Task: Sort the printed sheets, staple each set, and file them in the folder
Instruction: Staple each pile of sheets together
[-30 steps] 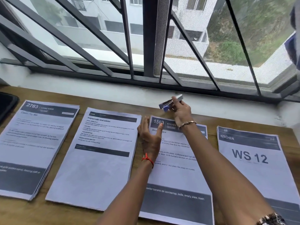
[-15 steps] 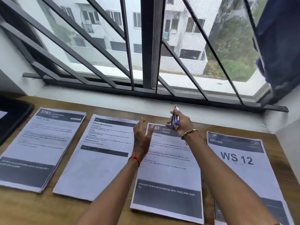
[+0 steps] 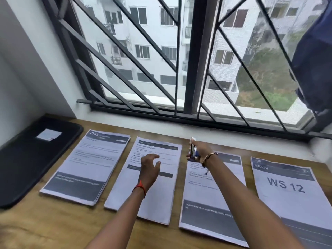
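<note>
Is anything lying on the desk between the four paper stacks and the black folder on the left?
Nothing visible. Only bare wooden desk separates the nearest stack from the black folder.

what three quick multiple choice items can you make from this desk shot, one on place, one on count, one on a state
1. Where is the black folder?
A. far left of the desk
B. on the windowsill
C. under the WS 12 stack

2. How many paper stacks lie on the desk?
A. two
B. four
C. six

3. What is the right hand doing?
A. lying flat on paper
B. holding a stapler
C. gripping a window bar

Answers:
1 A, it lies left of the 2763 stack.
2 B, four lie side by side.
3 B, its fingers close on the stapler.
</note>
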